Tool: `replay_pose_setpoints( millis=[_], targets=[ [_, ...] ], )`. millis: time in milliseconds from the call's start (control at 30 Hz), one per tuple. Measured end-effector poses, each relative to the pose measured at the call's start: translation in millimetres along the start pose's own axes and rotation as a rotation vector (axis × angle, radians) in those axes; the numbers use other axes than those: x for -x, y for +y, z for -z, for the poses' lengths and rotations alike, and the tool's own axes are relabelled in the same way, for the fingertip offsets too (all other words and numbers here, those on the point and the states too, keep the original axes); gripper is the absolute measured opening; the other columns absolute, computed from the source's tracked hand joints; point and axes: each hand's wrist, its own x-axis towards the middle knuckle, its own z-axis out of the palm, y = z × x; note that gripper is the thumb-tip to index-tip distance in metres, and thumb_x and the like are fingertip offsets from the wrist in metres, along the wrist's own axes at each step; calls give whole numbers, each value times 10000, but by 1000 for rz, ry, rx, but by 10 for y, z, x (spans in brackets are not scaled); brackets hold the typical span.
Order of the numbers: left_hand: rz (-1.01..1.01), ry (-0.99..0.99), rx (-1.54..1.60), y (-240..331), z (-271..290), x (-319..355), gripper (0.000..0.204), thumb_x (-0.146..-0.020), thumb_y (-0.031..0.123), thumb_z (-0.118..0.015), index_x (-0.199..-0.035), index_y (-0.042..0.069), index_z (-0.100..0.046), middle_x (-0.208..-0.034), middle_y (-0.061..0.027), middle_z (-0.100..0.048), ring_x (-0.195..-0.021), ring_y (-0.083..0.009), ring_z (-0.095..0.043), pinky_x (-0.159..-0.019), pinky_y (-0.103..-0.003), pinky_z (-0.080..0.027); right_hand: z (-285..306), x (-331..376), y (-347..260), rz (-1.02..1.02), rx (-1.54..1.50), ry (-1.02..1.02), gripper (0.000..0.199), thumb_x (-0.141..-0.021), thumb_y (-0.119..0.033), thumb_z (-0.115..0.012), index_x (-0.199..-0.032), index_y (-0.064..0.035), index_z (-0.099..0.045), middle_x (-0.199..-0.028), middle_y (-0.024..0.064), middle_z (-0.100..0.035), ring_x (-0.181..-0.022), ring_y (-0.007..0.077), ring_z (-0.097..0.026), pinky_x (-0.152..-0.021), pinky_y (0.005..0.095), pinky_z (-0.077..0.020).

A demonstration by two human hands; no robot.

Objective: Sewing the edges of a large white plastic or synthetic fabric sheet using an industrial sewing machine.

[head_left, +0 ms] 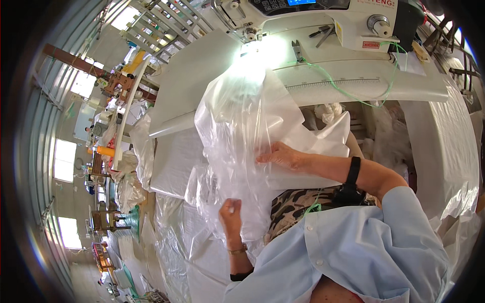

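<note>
Left hand [231, 211] is pinching the lower edge of a clear plastic bag [237, 126]; right hand [284, 155], fingers spread flat, is pressing white fabric [323, 139] inside it, below the sewing machine [323, 20].

Sewing workshop, industrial sewing machine [323, 25], rows of worktables [108, 151]

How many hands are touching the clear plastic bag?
2: the left hand pinches the clear plastic bag at its lower edge; the right hand lies flat on it, mid-right.
</note>
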Motion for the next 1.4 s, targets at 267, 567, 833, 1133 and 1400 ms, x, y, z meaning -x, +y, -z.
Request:
replay_pose_setpoints(
  millis=[267, 567, 833, 1133, 1400],
  targets=[
    [-200, 277, 221, 185, 1088, -290, 265, -945, 141, -675, -729, 85, -533, -620, 67, -457, -543, -32, -348, -516, -231, -306, -67, 199, -74, -76, -42, -247, 225, -937, -245, -690, -1006, -35, -731, -943, 23, -688, -931, 111, -605, -899, 279, -457],
    [-172, 502, -944, -807, 2345, -1191, 202, -925, 199, -642, -905, -2, -624, -772, -189, -628, -709, -353, -609, -649, -458, -463, -74, 222, 39, -154, -115, -281, 195, -933, -231, -695, -993, -48, -723, -910, 9, -678, -902, 101, -623, -899, 263, -487],
    [274, -125, -1317, -1675, 2508, -1328, 346, -768, 192, -763, -1070, 54, -667, -1047, -176, -683, -1026, -361, -643, -889, -468, -519, -131, 212, 85, -114, -168, -276, 160, -935, -165, -685, -1012, -30, -722, -922, 38, -697, -875, 124, -646, -868, 276, -510],
    [-566, -261, -127, 512, 570, -1125, 488, -862, 213, -749, -1294, 34, -608, -1170, -172, -691, -1074, -329, -667, -918, -389, -512, -332, 288, -12, -46, -143, -223, 195, -932, -185, -690, -1050, -32, -719, -944, 38, -705, -916, 123, -638, -895, 275, -484],
    [-51, -372, 262, 576, 209, -982, 80, -892, 50, -676, -847, -16, -676, -654, 29, -596, -579, -33, -511, -524, -199, -400, -336, 365, -204, -38, -175, -377, 120, -946, -163, -670, -918, -46, -681, -827, 32, -654, -793, 118, -625, -856, 298, -496]
  ],
)
